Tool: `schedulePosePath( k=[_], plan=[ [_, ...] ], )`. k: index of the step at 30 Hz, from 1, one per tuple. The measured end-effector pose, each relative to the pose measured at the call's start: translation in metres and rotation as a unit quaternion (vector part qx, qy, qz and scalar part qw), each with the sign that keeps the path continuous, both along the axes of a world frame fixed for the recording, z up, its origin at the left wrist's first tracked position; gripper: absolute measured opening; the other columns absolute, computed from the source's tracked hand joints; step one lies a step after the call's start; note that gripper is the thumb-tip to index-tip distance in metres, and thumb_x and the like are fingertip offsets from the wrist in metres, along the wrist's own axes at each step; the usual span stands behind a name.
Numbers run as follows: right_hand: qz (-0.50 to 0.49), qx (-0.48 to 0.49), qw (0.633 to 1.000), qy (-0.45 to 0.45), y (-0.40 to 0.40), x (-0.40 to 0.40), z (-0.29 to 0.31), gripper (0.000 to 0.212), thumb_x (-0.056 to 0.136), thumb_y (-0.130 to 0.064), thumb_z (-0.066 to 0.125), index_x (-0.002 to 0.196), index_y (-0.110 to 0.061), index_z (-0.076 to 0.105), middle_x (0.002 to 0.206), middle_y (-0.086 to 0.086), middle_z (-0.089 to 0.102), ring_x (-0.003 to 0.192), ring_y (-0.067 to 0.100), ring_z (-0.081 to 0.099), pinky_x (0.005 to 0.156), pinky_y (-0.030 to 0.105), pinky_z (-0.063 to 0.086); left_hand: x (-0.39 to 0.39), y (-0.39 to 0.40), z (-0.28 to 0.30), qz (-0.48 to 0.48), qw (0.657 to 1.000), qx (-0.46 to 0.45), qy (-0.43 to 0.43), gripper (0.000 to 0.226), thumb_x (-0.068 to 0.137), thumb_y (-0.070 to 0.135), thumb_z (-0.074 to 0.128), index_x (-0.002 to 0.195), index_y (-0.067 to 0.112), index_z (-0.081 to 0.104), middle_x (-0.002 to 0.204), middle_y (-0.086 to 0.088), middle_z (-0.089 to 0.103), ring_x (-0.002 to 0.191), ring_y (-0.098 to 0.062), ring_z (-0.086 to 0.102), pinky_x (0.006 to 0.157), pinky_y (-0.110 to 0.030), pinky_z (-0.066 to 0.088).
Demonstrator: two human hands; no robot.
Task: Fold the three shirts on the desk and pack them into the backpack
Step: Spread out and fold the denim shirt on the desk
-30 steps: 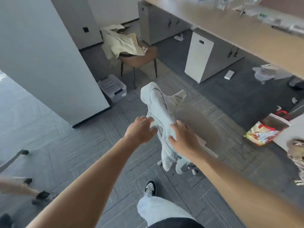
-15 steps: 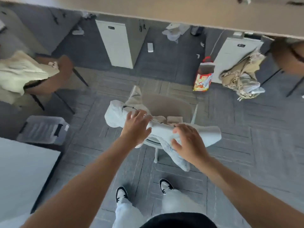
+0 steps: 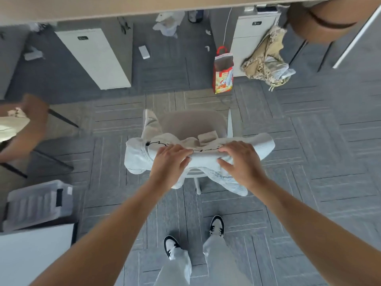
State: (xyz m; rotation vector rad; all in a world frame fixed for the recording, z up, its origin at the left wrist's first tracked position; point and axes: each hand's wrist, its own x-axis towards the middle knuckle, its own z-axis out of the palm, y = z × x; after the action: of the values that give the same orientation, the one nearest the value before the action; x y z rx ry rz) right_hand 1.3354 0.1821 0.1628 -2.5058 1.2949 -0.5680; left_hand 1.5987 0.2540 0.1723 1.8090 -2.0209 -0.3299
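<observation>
A pale grey-white shirt (image 3: 261, 144) with a thin black line print lies bunched across the back of a beige chair (image 3: 191, 122) in the middle of the view. My left hand (image 3: 168, 164) grips its left half and my right hand (image 3: 240, 162) presses and grips its right half. A sleeve hangs down below my right wrist. A tan camouflage bundle of cloth (image 3: 266, 60), maybe a bag or garment, hangs at the upper right below the desk edge (image 3: 144, 7). I cannot pick out a backpack for certain.
White drawer cabinets (image 3: 97, 58) stand under the desk. A red and yellow bag (image 3: 223, 75) sits on the grey carpet. A brown chair with cream cloth (image 3: 22, 124) is at the left, a clear plastic box (image 3: 39, 203) below it. My feet are near the chair base.
My view has swung right and down, from the room's left side to directly over the chair. Both hands stayed on the shirt and now hold it spread wider across the chair back.
</observation>
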Motion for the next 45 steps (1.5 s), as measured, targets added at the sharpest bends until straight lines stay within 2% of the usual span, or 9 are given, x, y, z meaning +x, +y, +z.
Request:
schedulePosePath(
  k=[6,9,12,21,28,33,39,42,45],
  plan=[
    [0.042,-0.038,0.996,-0.062,-0.009,-0.004,-0.010,0.018,0.086,-0.026,0.082,0.102,-0.018,0.079,0.095,-0.006,0.073,0.085,0.021,0.068,0.081,0.039,0.050,0.006,0.002,0.000,-0.014,1.000,-0.010,0.010,0.034,0.102,0.034,0.052,0.120,0.018,0.076,0.097,0.004,0.070,0.090,-0.025,0.067,0.084,-0.046,0.051],
    [0.039,-0.009,0.995,-0.093,-0.009,-0.003,-0.013,0.022,0.092,-0.035,0.069,0.102,-0.018,0.079,0.096,-0.008,0.072,0.086,0.018,0.068,0.082,0.041,0.050,0.008,0.002,-0.001,-0.012,0.999,0.003,0.032,0.026,0.102,0.029,0.062,0.121,0.019,0.076,0.101,0.006,0.071,0.095,-0.020,0.066,0.091,-0.047,0.049],
    [0.040,0.010,0.993,-0.114,-0.007,-0.002,-0.016,0.022,0.093,-0.035,0.069,0.103,-0.019,0.079,0.096,-0.010,0.071,0.085,0.015,0.066,0.082,0.044,0.050,0.010,-0.001,0.004,0.008,0.996,0.039,0.075,0.022,0.098,0.031,0.069,0.115,0.020,0.075,0.103,0.010,0.072,0.099,-0.014,0.067,0.096,-0.049,0.051],
    [0.050,0.133,0.971,-0.192,-0.015,0.001,-0.016,0.021,0.090,-0.041,0.074,0.104,-0.025,0.079,0.098,-0.018,0.070,0.089,0.008,0.070,0.080,0.052,0.056,0.013,-0.002,0.017,0.031,0.992,0.045,0.112,0.011,0.090,0.019,0.080,0.098,0.016,0.074,0.099,0.012,0.074,0.094,-0.005,0.067,0.094,-0.043,0.053],
    [0.043,0.160,0.966,-0.198,-0.013,0.003,-0.008,0.025,0.089,-0.046,0.073,0.104,-0.026,0.079,0.099,-0.018,0.070,0.090,0.007,0.071,0.082,0.051,0.058,0.011,-0.007,0.024,0.030,0.988,0.052,0.145,0.002,0.093,0.011,0.075,0.092,0.011,0.074,0.090,0.008,0.071,0.088,-0.003,0.066,0.084,-0.030,0.055],
    [0.034,0.143,0.970,-0.192,-0.012,0.008,0.001,0.026,0.086,-0.039,0.080,0.102,-0.019,0.080,0.098,-0.012,0.073,0.090,0.004,0.071,0.081,0.042,0.060,0.006,-0.009,0.034,0.037,0.987,0.043,0.150,0.003,0.096,0.008,0.072,0.097,0.011,0.072,0.094,0.005,0.069,0.091,-0.008,0.067,0.086,-0.031,0.056],
    [0.002,0.106,0.980,-0.167,-0.010,0.018,0.017,0.013,0.086,-0.020,0.084,0.097,-0.017,0.080,0.090,-0.008,0.074,0.079,0.006,0.065,0.075,0.042,0.057,0.002,-0.012,0.071,0.045,0.984,0.017,0.169,0.004,0.098,0.008,0.068,0.095,0.010,0.070,0.096,0.004,0.066,0.092,-0.007,0.064,0.086,-0.017,0.049],
    [-0.021,0.107,0.969,-0.222,-0.005,0.028,0.038,0.004,0.094,-0.018,0.077,0.096,-0.014,0.076,0.088,-0.014,0.074,0.080,0.005,0.069,0.076,0.037,0.059,-0.001,-0.017,0.097,0.062,0.977,-0.027,0.201,0.006,0.098,0.004,0.065,0.093,0.006,0.069,0.095,0.002,0.066,0.091,-0.009,0.063,0.085,-0.013,0.046],
    [-0.038,0.098,0.953,-0.285,-0.007,0.040,0.076,0.004,0.098,-0.015,0.072,0.095,-0.014,0.072,0.083,-0.014,0.073,0.080,0.007,0.071,0.073,0.031,0.057,0.002,-0.023,0.127,0.095,0.967,-0.069,0.226,0.006,0.099,0.006,0.064,0.096,0.007,0.069,0.098,0.002,0.070,0.094,-0.011,0.066,0.085,-0.018,0.052]
  ],
)
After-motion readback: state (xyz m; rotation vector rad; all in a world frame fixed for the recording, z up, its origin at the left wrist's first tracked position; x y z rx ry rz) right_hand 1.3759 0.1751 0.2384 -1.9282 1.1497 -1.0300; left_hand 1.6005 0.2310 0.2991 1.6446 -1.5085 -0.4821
